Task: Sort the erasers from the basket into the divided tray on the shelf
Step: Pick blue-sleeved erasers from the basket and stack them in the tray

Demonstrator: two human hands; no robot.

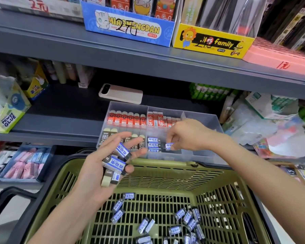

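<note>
Erasers (187, 219) in blue-and-white sleeves lie scattered on the floor of the green basket (165, 166), mostly toward its 5 o'clock corner. At 12 o'clock from the basket, the clear divided tray (206, 120) sits on the grey shelf (63, 124). The left hand (93, 173), palm up over the basket's 11 o'clock rim, cradles a bunch of erasers (114, 164). Its fingers curl loosely round them. The right hand (188, 134) comes in from 3 o'clock and pinches a single eraser (169, 145) between thumb and fingertips over the tray's front middle compartment, just beside a matching stack (154, 144) at its 9 o'clock. Red erasers (127, 118) fill the back left compartment, orange-and-white ones (157, 118) the back middle, beige ones (107, 138) the front left. A pale phone (121, 93) lies at 12 o'clock from the tray.
</note>
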